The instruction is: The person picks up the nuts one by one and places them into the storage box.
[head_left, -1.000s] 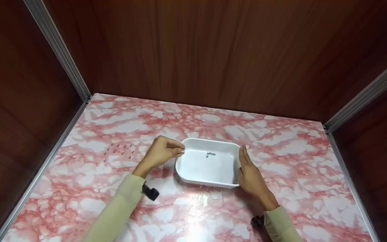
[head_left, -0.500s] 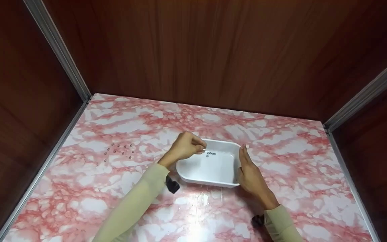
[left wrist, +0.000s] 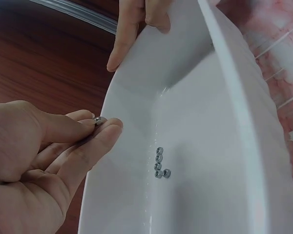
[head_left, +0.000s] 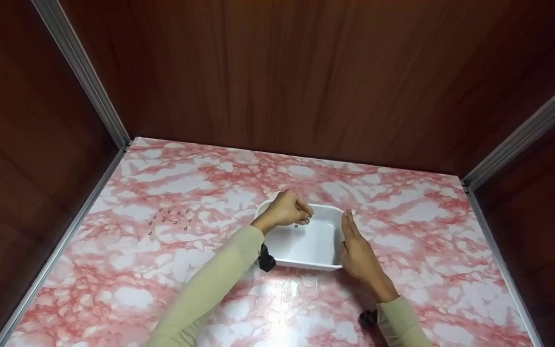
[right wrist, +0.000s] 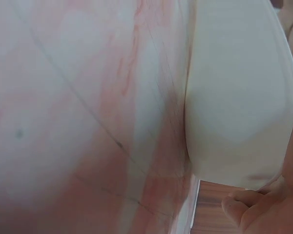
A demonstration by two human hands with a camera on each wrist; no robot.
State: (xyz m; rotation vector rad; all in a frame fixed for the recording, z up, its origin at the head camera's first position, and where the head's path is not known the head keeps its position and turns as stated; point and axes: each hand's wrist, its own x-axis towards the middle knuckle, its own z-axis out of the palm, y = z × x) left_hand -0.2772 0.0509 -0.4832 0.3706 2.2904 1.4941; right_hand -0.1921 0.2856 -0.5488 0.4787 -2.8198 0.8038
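My left hand (head_left: 284, 209) is over the white tray (head_left: 306, 264), pinching a small metal nut (left wrist: 98, 120) between thumb and fingertip. Below it, several hex nuts (left wrist: 158, 158) lie on the tray floor in a short line with one beside it, seen in the left wrist view; the hand hides most of them in the head view. At the tray's right end my right hand (head_left: 358, 250) holds the wall, with its thumb at the inner side and fingers stretched along the rim. The right wrist view shows the tray's outer wall (right wrist: 239, 97) beside that hand.
On the left part of the red-and-white marbled table (head_left: 133, 299), several more nuts (head_left: 164, 220) lie scattered. Dark wood panels (head_left: 277, 82) with metal corner strips (head_left: 87, 77) enclose the back and sides.
My left hand has moved right from the tray's left rim to above the nuts inside, still pinching its nut. The right hand and the tray have stayed in place.
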